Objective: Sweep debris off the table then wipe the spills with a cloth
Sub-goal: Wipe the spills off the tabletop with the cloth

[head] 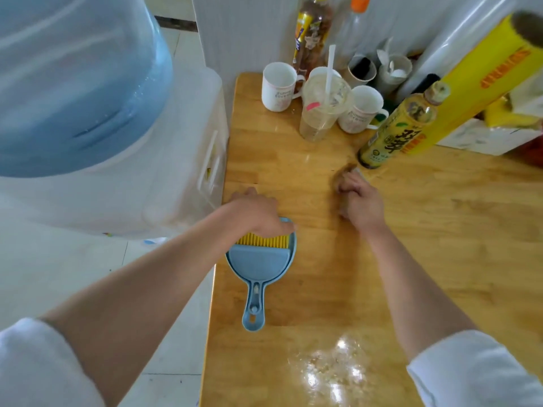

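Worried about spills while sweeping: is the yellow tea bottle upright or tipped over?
Upright: the tea bottle stands on its base on the table, cap on top.

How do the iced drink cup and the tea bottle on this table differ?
The iced drink cup is a wide, clear plastic cup with a white straw; the tea bottle is slim and yellow-labelled, closed by a cap. The cup stands among the white mugs, the bottle further right, nearest the right hand. Both stand on the wooden table.
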Tool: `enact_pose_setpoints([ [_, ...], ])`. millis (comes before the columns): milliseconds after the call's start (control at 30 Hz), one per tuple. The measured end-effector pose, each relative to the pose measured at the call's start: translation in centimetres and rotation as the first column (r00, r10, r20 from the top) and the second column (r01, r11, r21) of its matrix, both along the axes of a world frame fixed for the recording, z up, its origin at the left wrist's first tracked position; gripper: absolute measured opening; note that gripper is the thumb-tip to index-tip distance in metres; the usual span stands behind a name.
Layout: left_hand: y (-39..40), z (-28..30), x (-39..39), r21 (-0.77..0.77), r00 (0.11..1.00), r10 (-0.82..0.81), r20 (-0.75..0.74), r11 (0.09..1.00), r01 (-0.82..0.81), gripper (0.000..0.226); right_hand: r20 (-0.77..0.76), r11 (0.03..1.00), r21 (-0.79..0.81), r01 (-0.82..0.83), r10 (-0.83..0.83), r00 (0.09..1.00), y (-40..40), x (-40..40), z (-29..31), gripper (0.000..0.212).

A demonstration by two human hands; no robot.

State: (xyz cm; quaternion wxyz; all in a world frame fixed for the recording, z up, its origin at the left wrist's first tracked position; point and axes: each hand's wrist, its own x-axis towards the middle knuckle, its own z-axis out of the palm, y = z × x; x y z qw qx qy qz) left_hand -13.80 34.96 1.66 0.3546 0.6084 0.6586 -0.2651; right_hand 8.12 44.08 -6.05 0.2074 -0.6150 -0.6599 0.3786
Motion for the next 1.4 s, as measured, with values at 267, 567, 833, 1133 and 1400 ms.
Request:
enact_pose_setpoints([
  [267, -1.8, -2.4, 3.5, 0.017, 0.968, 0.240, -0.072, 0.971, -0.239, 0.134, -0.036, 0.951, -0.061, -0.305, 0.303, 0.952, -0.8, -3.3, -0.3, 0.039],
  [567, 3.5, -2.8, 1.2, 0.211, 0.953, 0.302, -0.019, 0.933, -0.291, 0.120, 0.058, 0.942, -0.011, 0.335, -0.334, 0.941, 2.6, 13.0, 0.5, 0.036],
  [833, 7.9, -2.0, 6.5, 0.519, 0.963, 0.242, 0.120, 0.811, -0.268, 0.100, -0.083, 0.994, -0.103, -0.020, 0.011, 0.996, 1.5, 9.6, 0.5, 0.040],
  [1133, 17.4, 1.2, 16.0, 0.673, 0.829, 0.201, 0.522, 0.500, -0.545, 0.078, -0.165, 0.990, -0.057, 0.126, -0.134, 0.977, 3.6, 12.7, -0.1, 0.040],
  [1400, 16.7, 4.1, 11.7, 0.730, 0.824, 0.082, 0.560, 0.421, -0.538, 0.075, 0.022, 0.998, 0.023, 0.060, -0.061, 0.998, 10.1, 7.8, 0.0, 0.043],
])
